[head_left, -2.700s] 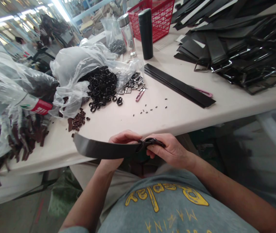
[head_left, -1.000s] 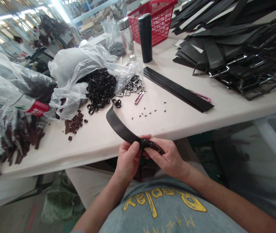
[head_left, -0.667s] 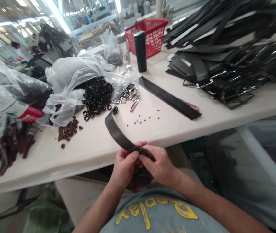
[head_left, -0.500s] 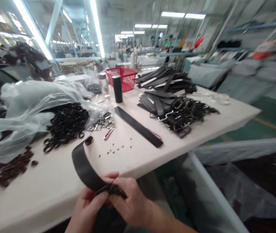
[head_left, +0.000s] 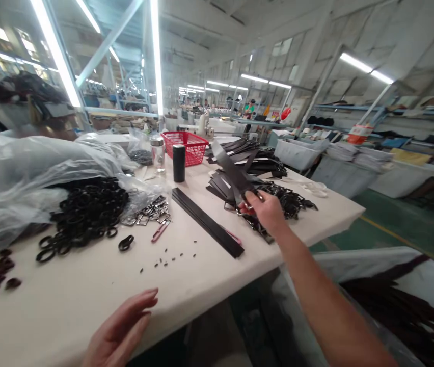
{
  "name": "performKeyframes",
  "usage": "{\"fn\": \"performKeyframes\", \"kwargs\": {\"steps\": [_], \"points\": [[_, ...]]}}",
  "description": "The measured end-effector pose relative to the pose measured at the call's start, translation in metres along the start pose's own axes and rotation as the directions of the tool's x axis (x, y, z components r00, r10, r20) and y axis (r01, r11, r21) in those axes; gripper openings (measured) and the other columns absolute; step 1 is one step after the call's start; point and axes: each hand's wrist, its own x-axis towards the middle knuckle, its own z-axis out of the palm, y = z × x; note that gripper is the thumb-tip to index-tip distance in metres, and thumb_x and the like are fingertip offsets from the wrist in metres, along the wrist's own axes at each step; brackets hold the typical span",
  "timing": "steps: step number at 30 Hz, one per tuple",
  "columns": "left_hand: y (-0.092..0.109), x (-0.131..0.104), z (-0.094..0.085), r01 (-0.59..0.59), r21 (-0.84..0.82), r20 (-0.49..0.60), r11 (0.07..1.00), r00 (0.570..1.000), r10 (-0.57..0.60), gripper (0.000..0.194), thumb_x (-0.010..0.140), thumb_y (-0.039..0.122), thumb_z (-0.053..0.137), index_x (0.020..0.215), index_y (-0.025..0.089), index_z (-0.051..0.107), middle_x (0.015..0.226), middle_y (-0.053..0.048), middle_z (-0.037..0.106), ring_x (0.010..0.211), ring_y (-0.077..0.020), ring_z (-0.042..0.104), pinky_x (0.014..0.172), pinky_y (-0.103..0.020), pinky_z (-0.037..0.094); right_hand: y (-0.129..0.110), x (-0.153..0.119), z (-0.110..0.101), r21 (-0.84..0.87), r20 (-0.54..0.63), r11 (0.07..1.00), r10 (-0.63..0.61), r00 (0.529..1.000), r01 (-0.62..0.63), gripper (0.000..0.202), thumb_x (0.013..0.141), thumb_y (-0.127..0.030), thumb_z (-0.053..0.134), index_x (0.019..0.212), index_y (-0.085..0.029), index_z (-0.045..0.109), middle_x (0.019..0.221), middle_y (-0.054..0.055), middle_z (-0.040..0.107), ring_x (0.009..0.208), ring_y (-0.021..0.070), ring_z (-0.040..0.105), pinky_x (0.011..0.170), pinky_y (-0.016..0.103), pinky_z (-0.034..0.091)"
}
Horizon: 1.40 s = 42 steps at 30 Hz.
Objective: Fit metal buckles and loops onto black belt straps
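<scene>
Out over the pile of black straps with buckles (head_left: 293, 201), my right hand (head_left: 265, 206) is closed on the buckle end of a black belt strap (head_left: 230, 165). The strap's free length rises up and to the left from my fingers, slightly blurred. Near the front edge of the table, my left hand (head_left: 125, 323) holds nothing, its fingers stretched and apart from the thumb. Beyond it lie several tiny dark pieces (head_left: 165, 264) and a small group of black loops (head_left: 126, 243). A bundle of flat black straps (head_left: 205, 221) rests between the hands' areas.
Black rings (head_left: 83, 209) spill from a plastic bag (head_left: 49, 158) at left, beside metal buckles (head_left: 156, 210) and a pink-handled tool (head_left: 160, 231). A black bottle (head_left: 179, 164), a glass jar (head_left: 158, 154) and a red basket (head_left: 190, 148) stand behind. A bin (head_left: 385, 257) adjoins the table's right.
My right hand has carried the strap from the table's front edge up and right to the buckled pile. My left hand has let go and opened. The view has shifted too.
</scene>
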Motion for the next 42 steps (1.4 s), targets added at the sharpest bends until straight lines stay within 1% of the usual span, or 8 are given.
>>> {"fn": "performKeyframes", "kwargs": {"steps": [4,7,10,13,19,30,36,42], "points": [[0.000,0.001,0.001,-0.035,0.018,-0.018,0.999,0.999,0.035,0.030,0.087,0.045,0.065,0.109,0.027,0.076,0.120,-0.007,0.074,0.105,-0.0246,0.073,0.093,-0.032,0.059,0.018,0.033,-0.018,-0.218,-0.144,0.972,0.060,0.988,-0.091,0.026,0.088,-0.039,0.060,0.080,-0.015,0.067,0.085,0.015,0.073,0.086,0.0281,0.070,0.071,0.034,0.051],[-0.001,0.000,0.005,-0.112,0.075,-0.012,0.991,0.994,0.113,0.025,0.089,0.039,0.062,0.107,0.027,0.076,0.119,-0.007,0.074,0.107,-0.0233,0.071,0.093,-0.031,0.058,0.022,0.023,-0.009,-0.476,-0.232,0.879,-0.100,0.967,-0.024,0.028,0.091,-0.034,0.056,0.105,-0.013,0.069,0.112,0.019,0.069,0.106,0.0317,0.064,0.084,0.038,0.046],[0.000,-0.002,0.009,-0.196,0.155,-0.027,0.968,0.979,0.202,0.021,0.091,0.034,0.061,0.104,0.028,0.076,0.115,-0.006,0.075,0.107,-0.0214,0.071,0.095,-0.030,0.058,0.020,0.003,0.030,-0.665,-0.017,0.734,-0.194,0.981,0.134,0.034,0.099,-0.035,0.045,0.116,-0.016,0.068,0.119,0.014,0.068,0.106,0.0255,0.064,0.088,0.033,0.045],[0.003,-0.003,0.012,-0.263,0.218,-0.016,0.940,0.962,0.273,0.020,0.091,0.030,0.061,0.104,0.029,0.076,0.111,-0.005,0.076,0.103,-0.0201,0.073,0.092,-0.028,0.058,0.020,-0.007,0.082,-0.660,0.201,0.713,-0.132,0.971,0.234,0.031,0.097,-0.041,0.053,0.105,-0.018,0.073,0.112,0.010,0.072,0.100,0.0215,0.067,0.086,0.028,0.046],[0.009,-0.004,0.015,-0.323,0.261,-0.006,0.909,0.942,0.337,0.020,0.091,0.024,0.059,0.103,0.030,0.075,0.107,-0.004,0.077,0.099,-0.0173,0.073,0.088,-0.024,0.059,0.023,-0.003,0.139,-0.691,0.260,0.690,-0.040,0.965,0.215,0.035,0.087,-0.046,0.067,0.094,-0.012,0.074,0.103,0.016,0.072,0.098,0.0270,0.067,0.082,0.033,0.048],[0.006,-0.005,0.020,-0.361,0.350,0.017,0.864,0.925,0.380,0.022,0.091,0.021,0.058,0.103,0.029,0.074,0.106,-0.004,0.076,0.097,-0.0177,0.074,0.086,-0.025,0.060,0.030,-0.011,0.135,-0.681,0.114,0.726,-0.031,0.993,0.100,0.026,0.092,-0.033,0.064,0.114,-0.020,0.066,0.115,0.012,0.070,0.087,0.0226,0.071,0.070,0.030,0.048],[0.011,-0.005,0.021,-0.344,0.353,0.021,0.870,0.933,0.360,0.021,0.091,0.023,0.058,0.101,0.028,0.075,0.105,-0.005,0.077,0.096,-0.0196,0.074,0.086,-0.028,0.060,0.026,-0.009,0.127,-0.612,0.054,0.786,-0.077,0.996,0.094,0.014,0.092,-0.028,0.062,0.098,-0.018,0.069,0.112,0.011,0.070,0.086,0.0223,0.070,0.066,0.030,0.045],[0.019,-0.004,0.020,-0.197,0.202,0.048,0.959,0.980,0.191,0.021,0.093,0.031,0.057,0.100,0.026,0.076,0.107,-0.008,0.076,0.102,-0.0222,0.071,0.092,-0.033,0.058,0.008,-0.034,0.097,-0.492,-0.058,0.866,-0.135,0.989,0.089,0.019,0.095,-0.033,0.057,0.093,-0.018,0.066,0.095,0.010,0.074,0.087,0.0239,0.069,0.071,0.031,0.047]]}}
